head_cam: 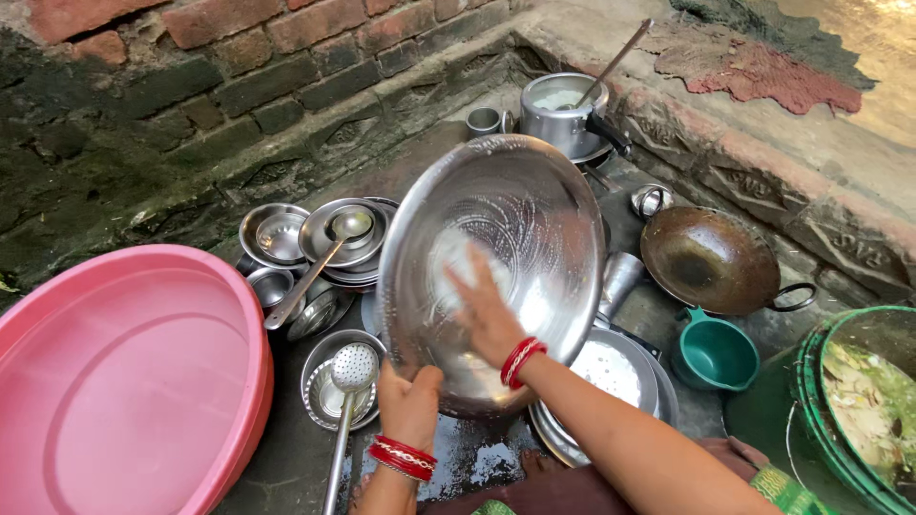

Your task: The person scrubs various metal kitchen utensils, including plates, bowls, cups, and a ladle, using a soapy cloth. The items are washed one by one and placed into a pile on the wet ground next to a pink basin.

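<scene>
A large steel bowl (515,219) with small holes is tilted up toward me in the middle of the view. My left hand (408,401) grips its lower rim, red bangles on the wrist. My right hand (482,310) lies flat inside the bowl, fingers spread against the wet soapy metal. Whether that hand holds a scrubber is hidden. Red bangles circle that wrist too.
A big pink tub (114,381) fills the left. Steel bowls, plates and a ladle (320,267) pile behind; a skimmer spoon (351,381) lies below. A pressure cooker (563,110), dark wok (711,257), green mug (716,353) and green basket (859,410) sit right. Brick wall behind.
</scene>
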